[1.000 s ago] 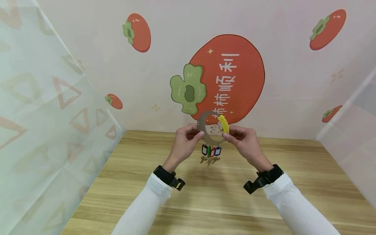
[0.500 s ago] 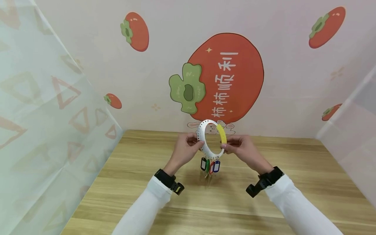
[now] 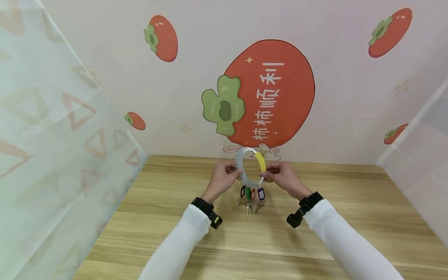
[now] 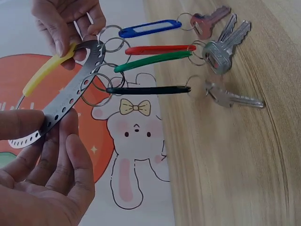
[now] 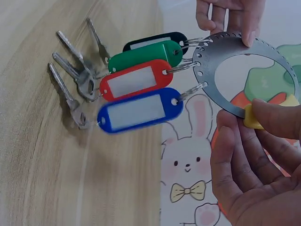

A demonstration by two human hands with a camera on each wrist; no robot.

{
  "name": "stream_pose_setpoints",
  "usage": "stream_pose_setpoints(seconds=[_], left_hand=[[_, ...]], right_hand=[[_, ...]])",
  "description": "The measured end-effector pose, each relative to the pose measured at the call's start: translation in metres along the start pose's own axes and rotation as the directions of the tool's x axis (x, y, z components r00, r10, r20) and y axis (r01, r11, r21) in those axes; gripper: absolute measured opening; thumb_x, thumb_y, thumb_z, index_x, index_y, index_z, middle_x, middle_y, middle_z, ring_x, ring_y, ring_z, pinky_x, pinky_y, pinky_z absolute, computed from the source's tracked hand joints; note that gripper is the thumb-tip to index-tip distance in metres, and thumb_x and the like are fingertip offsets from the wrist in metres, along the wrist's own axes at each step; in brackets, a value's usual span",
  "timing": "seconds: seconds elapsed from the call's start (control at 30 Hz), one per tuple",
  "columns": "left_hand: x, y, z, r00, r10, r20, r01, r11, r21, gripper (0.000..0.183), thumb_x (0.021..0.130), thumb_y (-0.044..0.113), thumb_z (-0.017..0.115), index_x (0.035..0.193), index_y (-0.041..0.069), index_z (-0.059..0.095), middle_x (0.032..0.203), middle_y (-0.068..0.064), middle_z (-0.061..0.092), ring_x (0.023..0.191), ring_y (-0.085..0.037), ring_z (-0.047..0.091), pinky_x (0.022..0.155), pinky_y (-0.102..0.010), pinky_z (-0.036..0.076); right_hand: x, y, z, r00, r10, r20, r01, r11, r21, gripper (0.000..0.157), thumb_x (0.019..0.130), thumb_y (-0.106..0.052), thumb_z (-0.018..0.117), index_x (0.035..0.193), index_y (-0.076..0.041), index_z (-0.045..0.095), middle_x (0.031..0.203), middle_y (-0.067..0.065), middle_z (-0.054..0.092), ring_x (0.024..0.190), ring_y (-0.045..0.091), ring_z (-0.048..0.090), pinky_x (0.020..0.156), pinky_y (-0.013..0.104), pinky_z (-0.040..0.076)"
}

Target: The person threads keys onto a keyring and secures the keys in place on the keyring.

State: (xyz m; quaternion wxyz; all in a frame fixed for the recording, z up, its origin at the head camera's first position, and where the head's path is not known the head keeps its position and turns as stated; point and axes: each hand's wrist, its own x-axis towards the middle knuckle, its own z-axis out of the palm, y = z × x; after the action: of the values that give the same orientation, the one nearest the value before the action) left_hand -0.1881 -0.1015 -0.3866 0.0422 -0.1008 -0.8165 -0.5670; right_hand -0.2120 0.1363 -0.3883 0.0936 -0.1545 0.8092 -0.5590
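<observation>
Both hands hold a flat metal ring-shaped key holder [image 3: 239,158] with a row of holes and a yellow grip [image 3: 260,161], above the table near the wall. My left hand [image 3: 224,179] pinches its perforated left side between thumb and fingers. At the opposite side, my right hand [image 3: 281,178] pinches the yellow grip. Split rings through the holes carry a blue tag [image 5: 138,113], a red tag [image 5: 136,82], a green tag [image 5: 146,56] and a black tag [image 5: 155,41]. Silver keys [image 4: 218,57] dangle from the tags; some overlap in the left wrist view.
A wooden table [image 3: 168,233] lies below the hands. Behind it stands a wall sheet [image 3: 343,109] printed with persimmons, writing and a rabbit. A patterned sheet [image 3: 52,155] borders the left side. Both wrists wear black camera straps [image 3: 203,207].
Both hands have lowered the key holder and shifted it slightly left. Its face has turned, catching light differently, and the keys hang more spread apart.
</observation>
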Motion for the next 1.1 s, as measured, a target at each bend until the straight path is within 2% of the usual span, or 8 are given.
stream_pose_setpoints(seconds=[0.13, 0.27, 0.53, 0.8, 1.1], left_hand=[[0.004, -0.004, -0.001, 1.000, -0.026, 0.010, 0.026, 1.000, 0.013, 0.015, 0.099, 0.008, 0.063, 0.102, -0.003, 0.072, 0.091, -0.011, 0.069, 0.081, -0.020, 0.066, 0.072, -0.031, 0.054], [0.008, -0.008, 0.000, 0.999, -0.050, 0.017, 0.049, 0.999, 0.016, 0.016, 0.100, 0.008, 0.062, 0.103, -0.004, 0.071, 0.092, -0.011, 0.068, 0.082, -0.020, 0.066, 0.070, -0.029, 0.052], [0.014, -0.015, 0.002, 0.998, -0.064, 0.029, 0.064, 0.998, 0.009, 0.017, 0.101, 0.007, 0.060, 0.106, -0.005, 0.071, 0.094, -0.014, 0.070, 0.087, -0.029, 0.068, 0.068, -0.028, 0.050], [0.021, -0.021, 0.005, 0.996, -0.081, 0.028, 0.081, 0.996, 0.026, 0.019, 0.100, 0.007, 0.061, 0.109, -0.007, 0.070, 0.096, -0.016, 0.071, 0.086, -0.026, 0.068, 0.067, -0.027, 0.048], [0.029, -0.029, 0.009, 0.990, -0.134, 0.033, 0.132, 0.989, 0.071, 0.019, 0.100, 0.006, 0.060, 0.111, -0.007, 0.070, 0.102, -0.017, 0.070, 0.089, -0.025, 0.067, 0.070, -0.030, 0.052]], right_hand=[[0.006, 0.003, 0.001, 1.000, 0.022, -0.003, -0.022, 1.000, 0.008, 0.030, 0.101, -0.008, 0.062, 0.123, 0.012, 0.064, 0.106, 0.023, 0.071, 0.096, 0.035, 0.069, 0.077, 0.030, 0.057], [0.009, 0.006, 0.002, 1.000, 0.031, -0.003, -0.031, 0.999, 0.021, 0.029, 0.102, -0.007, 0.060, 0.124, 0.011, 0.064, 0.110, 0.027, 0.069, 0.097, 0.033, 0.070, 0.079, 0.032, 0.058], [0.015, 0.010, 0.004, 0.998, 0.056, -0.009, -0.056, 0.998, 0.028, 0.029, 0.102, -0.007, 0.059, 0.124, 0.011, 0.063, 0.108, 0.023, 0.070, 0.100, 0.040, 0.068, 0.088, 0.049, 0.055], [0.022, 0.018, 0.004, 0.998, 0.060, -0.016, -0.059, 0.998, 0.019, 0.030, 0.102, -0.006, 0.059, 0.124, 0.014, 0.062, 0.107, 0.025, 0.070, 0.096, 0.038, 0.069, 0.083, 0.041, 0.058], [0.027, 0.022, 0.006, 0.996, 0.089, -0.010, -0.089, 0.996, 0.020, 0.029, 0.101, -0.002, 0.059, 0.124, 0.016, 0.061, 0.106, 0.025, 0.069, 0.100, 0.044, 0.066, 0.087, 0.048, 0.056]])
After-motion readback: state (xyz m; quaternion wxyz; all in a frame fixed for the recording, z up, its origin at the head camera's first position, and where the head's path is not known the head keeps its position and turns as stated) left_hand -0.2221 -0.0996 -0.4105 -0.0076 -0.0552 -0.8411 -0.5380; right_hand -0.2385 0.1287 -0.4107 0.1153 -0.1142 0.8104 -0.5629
